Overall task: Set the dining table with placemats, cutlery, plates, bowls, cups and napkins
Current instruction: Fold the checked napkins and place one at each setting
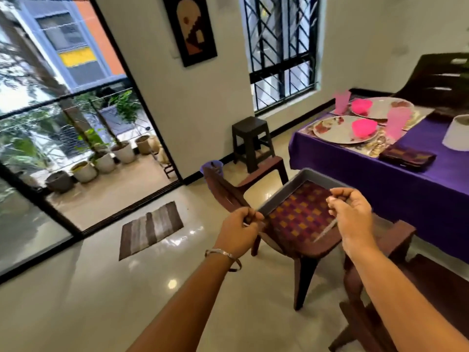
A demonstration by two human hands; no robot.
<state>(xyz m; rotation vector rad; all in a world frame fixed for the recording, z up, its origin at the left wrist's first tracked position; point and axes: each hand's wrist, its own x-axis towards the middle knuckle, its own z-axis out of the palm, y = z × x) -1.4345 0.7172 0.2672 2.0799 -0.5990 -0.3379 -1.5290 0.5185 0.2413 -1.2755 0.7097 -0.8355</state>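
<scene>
Tiled dining room, balcony plants left, left hand (239, 231) curled on the corner of a grey tray (299, 177) with checkered cloth (299, 214) on a brown chair (302, 252), right hand (351, 214) pinching a thin blurred utensil (326, 229), purple-clothed table (411, 179) right with plates (337, 130), pink bowls (364, 127), cups (398, 124), a folded napkin (408, 156).

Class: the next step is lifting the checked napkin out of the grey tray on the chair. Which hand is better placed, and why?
Probably the left hand: it seems to hold nothing large and sits at the grey tray's corner, while the right hand pinches a thin silver cutlery piece above the checked napkin.
</scene>
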